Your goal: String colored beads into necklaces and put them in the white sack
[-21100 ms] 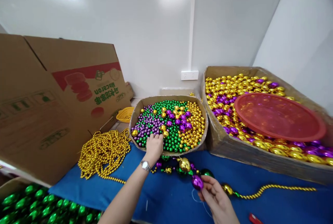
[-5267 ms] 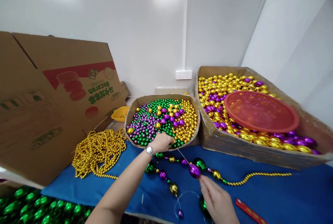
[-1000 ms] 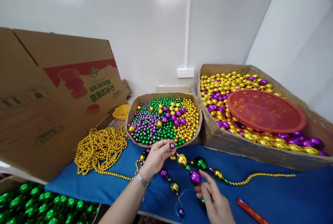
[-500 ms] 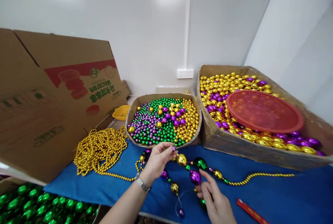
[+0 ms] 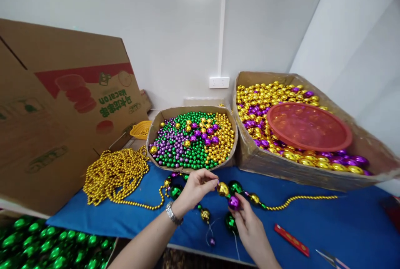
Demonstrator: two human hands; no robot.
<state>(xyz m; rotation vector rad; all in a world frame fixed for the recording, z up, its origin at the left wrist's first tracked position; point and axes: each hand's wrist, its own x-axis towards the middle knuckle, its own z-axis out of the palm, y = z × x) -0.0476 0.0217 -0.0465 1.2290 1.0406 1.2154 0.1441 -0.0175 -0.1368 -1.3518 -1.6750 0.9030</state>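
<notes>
**While pinching a bead strand over blue cloth**

Left hand nearly closed, fingertips nipping the strand beside its gold ball. Right hand curled, fingertips gripping the purple ball. Strand lying before the bead box.

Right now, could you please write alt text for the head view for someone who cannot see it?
The left hand and right hand hold a strand of large gold, green and purple beads above a blue tablecloth; behind stands an open cardboard box of mixed loose beads.
</notes>
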